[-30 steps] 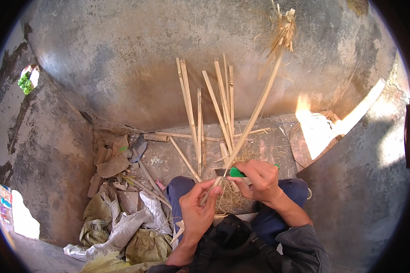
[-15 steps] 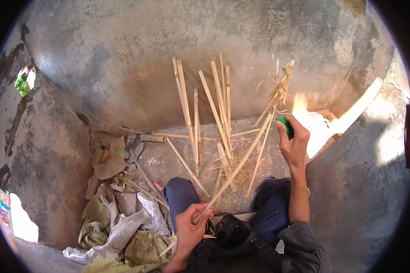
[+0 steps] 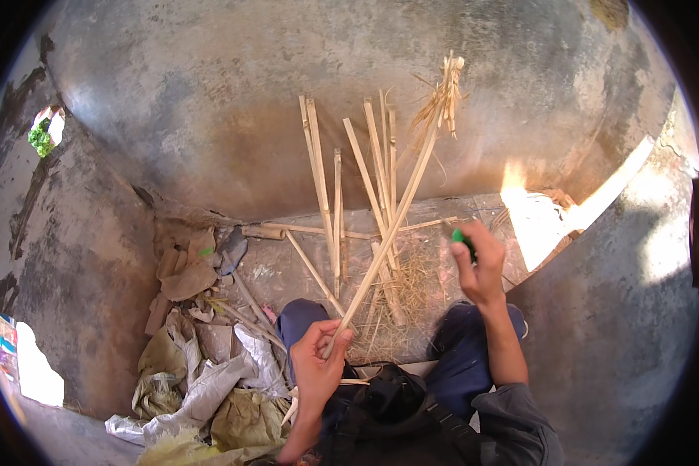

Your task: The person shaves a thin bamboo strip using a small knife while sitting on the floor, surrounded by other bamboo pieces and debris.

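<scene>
At nine o'clock I see a green patch (image 3: 40, 140) showing through a gap in the grey wall (image 3: 210, 93). Toward seven o'clock lie crumpled sacks and torn cardboard (image 3: 202, 373), tan, grey and yellowish. My left hand (image 3: 318, 365) at six o'clock is pinched shut on the lower end of a long bamboo strip (image 3: 392, 225), which slants up to a frayed tip at one o'clock. Cut sticks (image 3: 322, 179) lean against the wall behind it. My right hand (image 3: 480, 268) at four o'clock is clamped on a green-handled tool (image 3: 462, 239).
</scene>
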`<move>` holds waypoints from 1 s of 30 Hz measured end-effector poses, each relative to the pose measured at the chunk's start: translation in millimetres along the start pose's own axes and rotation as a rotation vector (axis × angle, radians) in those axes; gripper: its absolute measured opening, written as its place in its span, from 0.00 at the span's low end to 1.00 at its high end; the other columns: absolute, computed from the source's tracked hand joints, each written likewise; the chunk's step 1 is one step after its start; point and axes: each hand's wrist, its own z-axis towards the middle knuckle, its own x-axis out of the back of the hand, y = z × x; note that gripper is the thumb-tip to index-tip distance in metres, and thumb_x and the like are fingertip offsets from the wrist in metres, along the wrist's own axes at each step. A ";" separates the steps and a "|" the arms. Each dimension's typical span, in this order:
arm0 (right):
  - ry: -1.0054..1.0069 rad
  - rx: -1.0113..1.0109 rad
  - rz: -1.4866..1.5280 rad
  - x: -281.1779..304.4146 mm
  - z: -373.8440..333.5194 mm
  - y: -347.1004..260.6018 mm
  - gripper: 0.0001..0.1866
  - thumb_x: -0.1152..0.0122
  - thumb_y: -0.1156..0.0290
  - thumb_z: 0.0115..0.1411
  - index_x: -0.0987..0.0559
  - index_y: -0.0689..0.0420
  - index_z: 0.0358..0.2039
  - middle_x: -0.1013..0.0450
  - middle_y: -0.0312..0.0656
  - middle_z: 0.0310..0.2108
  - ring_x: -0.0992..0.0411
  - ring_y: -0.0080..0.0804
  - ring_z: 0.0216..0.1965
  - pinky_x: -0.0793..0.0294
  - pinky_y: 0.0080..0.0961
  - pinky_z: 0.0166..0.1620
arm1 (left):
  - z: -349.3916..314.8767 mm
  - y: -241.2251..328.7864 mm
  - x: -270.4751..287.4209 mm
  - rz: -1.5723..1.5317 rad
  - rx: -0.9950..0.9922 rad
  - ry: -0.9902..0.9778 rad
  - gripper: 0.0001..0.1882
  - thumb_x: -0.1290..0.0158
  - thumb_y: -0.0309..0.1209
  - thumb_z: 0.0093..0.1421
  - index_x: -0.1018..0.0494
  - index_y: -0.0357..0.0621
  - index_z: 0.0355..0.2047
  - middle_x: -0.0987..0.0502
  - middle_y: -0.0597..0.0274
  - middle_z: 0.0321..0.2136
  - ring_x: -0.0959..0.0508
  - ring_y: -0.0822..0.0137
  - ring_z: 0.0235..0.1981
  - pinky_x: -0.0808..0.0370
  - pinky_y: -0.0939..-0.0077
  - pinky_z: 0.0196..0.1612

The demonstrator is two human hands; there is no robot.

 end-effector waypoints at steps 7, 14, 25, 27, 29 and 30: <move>-0.284 0.275 0.000 -41.7 -34.5 -39.8 0.15 0.26 0.57 0.66 0.16 0.54 0.42 0.25 0.38 0.28 0.20 0.36 0.25 0.24 0.33 0.28 | 15.2 15.6 -30.5 -0.060 -0.156 -0.006 0.12 0.34 0.21 0.69 0.22 0.31 0.50 0.13 0.56 0.39 0.16 0.76 0.39 0.21 0.83 0.42; -0.234 0.302 -0.009 -46.1 -36.9 -45.9 0.18 0.24 0.55 0.65 0.16 0.57 0.39 0.24 0.38 0.26 0.22 0.37 0.23 0.25 0.32 0.26 | 12.7 22.3 -41.1 -0.018 -0.217 0.004 0.12 0.33 0.21 0.69 0.22 0.26 0.48 0.13 0.55 0.37 0.16 0.77 0.38 0.21 0.83 0.39; -0.215 0.299 -0.131 -35.2 -29.8 -48.2 0.15 0.24 0.57 0.64 0.15 0.54 0.40 0.26 0.36 0.26 0.22 0.33 0.23 0.26 0.30 0.25 | 9.6 20.7 -42.4 0.017 -0.256 -0.001 0.12 0.33 0.22 0.70 0.21 0.27 0.49 0.12 0.57 0.35 0.18 0.80 0.36 0.23 0.84 0.36; -0.195 0.282 -0.142 -33.7 -27.2 -43.4 0.15 0.24 0.57 0.64 0.15 0.55 0.40 0.24 0.35 0.27 0.22 0.34 0.24 0.26 0.31 0.26 | 9.0 21.8 -42.4 0.018 -0.258 0.002 0.13 0.33 0.22 0.70 0.21 0.26 0.50 0.12 0.58 0.35 0.18 0.80 0.35 0.23 0.84 0.35; -0.163 0.260 -0.148 -32.1 -22.4 -37.3 0.15 0.24 0.58 0.64 0.15 0.55 0.41 0.23 0.36 0.28 0.21 0.35 0.24 0.25 0.32 0.26 | 6.7 21.4 -39.6 0.044 -0.223 0.002 0.12 0.34 0.22 0.70 0.20 0.27 0.50 0.12 0.58 0.35 0.19 0.81 0.35 0.24 0.85 0.35; -0.137 0.249 -0.151 -30.7 -19.9 -34.3 0.14 0.24 0.59 0.64 0.15 0.55 0.41 0.22 0.37 0.29 0.20 0.36 0.25 0.24 0.32 0.26 | 4.2 20.0 -37.2 0.056 -0.210 0.001 0.12 0.34 0.21 0.70 0.20 0.27 0.50 0.12 0.58 0.35 0.19 0.81 0.35 0.24 0.86 0.35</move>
